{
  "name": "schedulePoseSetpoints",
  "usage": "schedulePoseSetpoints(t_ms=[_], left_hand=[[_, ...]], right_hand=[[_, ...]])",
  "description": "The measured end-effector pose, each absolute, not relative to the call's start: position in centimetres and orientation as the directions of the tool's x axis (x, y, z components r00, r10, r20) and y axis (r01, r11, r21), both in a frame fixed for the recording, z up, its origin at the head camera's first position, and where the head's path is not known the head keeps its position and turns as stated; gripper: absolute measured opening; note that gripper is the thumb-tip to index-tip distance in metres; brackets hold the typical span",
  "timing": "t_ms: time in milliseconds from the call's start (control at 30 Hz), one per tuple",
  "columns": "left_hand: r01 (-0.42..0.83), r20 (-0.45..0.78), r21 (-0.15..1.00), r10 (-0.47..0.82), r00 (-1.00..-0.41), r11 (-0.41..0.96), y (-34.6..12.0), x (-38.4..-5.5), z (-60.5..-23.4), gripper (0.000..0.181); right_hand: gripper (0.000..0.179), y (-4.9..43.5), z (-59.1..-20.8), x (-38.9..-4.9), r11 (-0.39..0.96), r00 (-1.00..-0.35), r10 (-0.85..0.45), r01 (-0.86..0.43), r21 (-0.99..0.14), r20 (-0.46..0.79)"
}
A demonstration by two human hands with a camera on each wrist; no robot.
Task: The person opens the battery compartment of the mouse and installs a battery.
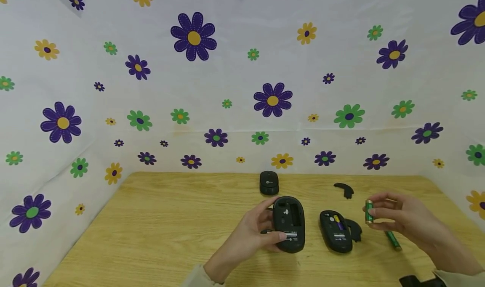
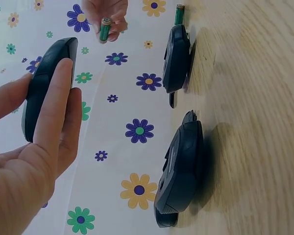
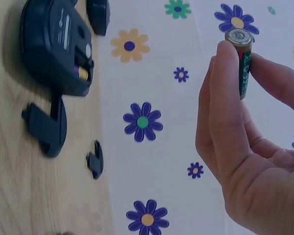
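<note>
My left hand (image 1: 244, 232) grips a black computer mouse (image 1: 289, 221), raised above the table with its underside and open battery slot facing me. My right hand (image 1: 407, 215) pinches a green AA-type battery (image 3: 244, 71) between thumb and fingers, held upright over the table's right side. Between the hands another black mouse (image 1: 337, 238) lies belly up, a purple-and-yellow battery (image 1: 338, 222) in its slot. Beside it rests a black battery cover (image 1: 355, 230). A second green battery (image 1: 394, 241) lies on the table below my right hand.
At the back stands a black mouse (image 1: 269, 182), right side up. A loose black battery cover (image 1: 345, 190) lies at the back right. Another dark mouse (image 2: 181, 169) sits on the wooden table (image 1: 170, 224), mostly hidden behind my left hand in the head view. Flowered cloth (image 1: 235, 76) encloses the table.
</note>
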State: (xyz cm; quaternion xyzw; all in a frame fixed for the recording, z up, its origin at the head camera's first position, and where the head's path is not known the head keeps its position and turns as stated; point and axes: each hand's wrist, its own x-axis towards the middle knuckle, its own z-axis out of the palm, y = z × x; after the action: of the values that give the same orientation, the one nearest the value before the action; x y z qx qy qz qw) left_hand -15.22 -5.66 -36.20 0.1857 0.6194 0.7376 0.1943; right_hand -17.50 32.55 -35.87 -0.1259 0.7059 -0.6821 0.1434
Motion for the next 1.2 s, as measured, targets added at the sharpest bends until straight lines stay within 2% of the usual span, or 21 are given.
schedulePoseSetpoints(t_ms=[300,567,967,1200], left_hand=[[-0.071,0.039,0.979,0.524,-0.851,-0.189,-5.4,-14.8,-36.3,0.080],[-0.087,0.033,0.977,0.536,-0.844,-0.197,-4.7,-14.6,-36.4,0.077],[-0.104,0.013,0.977,0.538,-0.843,-0.187,-4.5,-14.4,-36.2,0.075],[-0.105,0.014,0.978,0.559,-0.829,-0.179,-4.2,-14.4,-36.4,0.073]], right_hand=[[0.028,30.1,-35.1,-17.3,0.049,-0.933,-0.359,-0.037,-0.998,0.017],[0.021,28.0,-34.2,-16.7,0.060,-0.945,-0.321,-0.091,-0.994,0.067],[0.022,25.3,-33.7,-16.6,-0.030,-0.905,-0.395,-0.162,-0.986,0.161],[0.020,23.8,-33.7,-16.4,-0.019,-0.900,-0.406,-0.169,-0.986,0.161]])
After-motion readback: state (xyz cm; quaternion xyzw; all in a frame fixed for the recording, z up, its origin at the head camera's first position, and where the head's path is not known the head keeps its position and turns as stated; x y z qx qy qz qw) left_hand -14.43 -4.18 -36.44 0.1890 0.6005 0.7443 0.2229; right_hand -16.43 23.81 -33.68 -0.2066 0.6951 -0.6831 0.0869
